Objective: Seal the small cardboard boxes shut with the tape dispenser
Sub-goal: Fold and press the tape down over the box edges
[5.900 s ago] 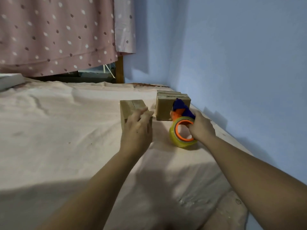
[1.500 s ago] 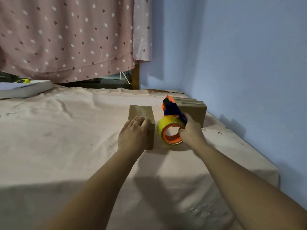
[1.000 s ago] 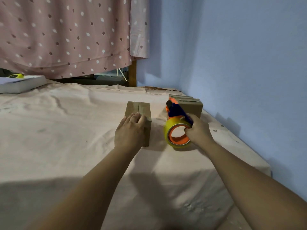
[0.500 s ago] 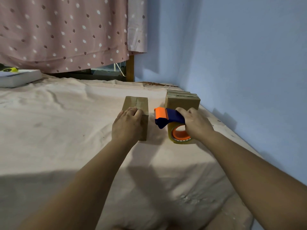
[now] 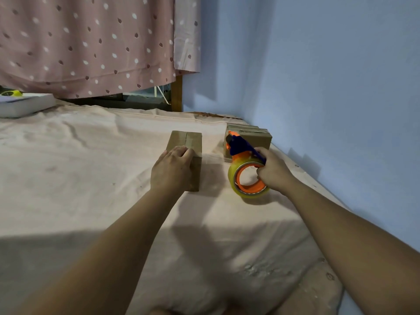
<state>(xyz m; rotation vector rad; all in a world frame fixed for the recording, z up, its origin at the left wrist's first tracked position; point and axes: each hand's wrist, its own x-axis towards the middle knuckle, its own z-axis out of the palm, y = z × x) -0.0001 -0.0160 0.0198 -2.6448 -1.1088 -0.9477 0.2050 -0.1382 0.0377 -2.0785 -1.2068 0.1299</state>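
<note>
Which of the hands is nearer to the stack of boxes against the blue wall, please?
Right. The right hand grips the tape dispenser in front of the stack of boxes; the left hand rests on the lone box, farther left.

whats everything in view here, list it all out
small cardboard box: one, brown, middle of the sheet, under the left hand
cardboard boxes: tight cluster, count unclear, brown, against the wall behind the tape dispenser
tape dispenser: one, blue and orange with a yellowish tape roll, right of the small cardboard box
sheet: one, pale pink, covering the surface
curtain: one, pink with light and dark spots, at the back
flat box: one, white, far left, a yellow item on top
wooden post: one, brown, below the curtain's edge
wall: blue, right side
left hand: rests on the small cardboard box's near top edge
right hand: grips the tape dispenser
</note>
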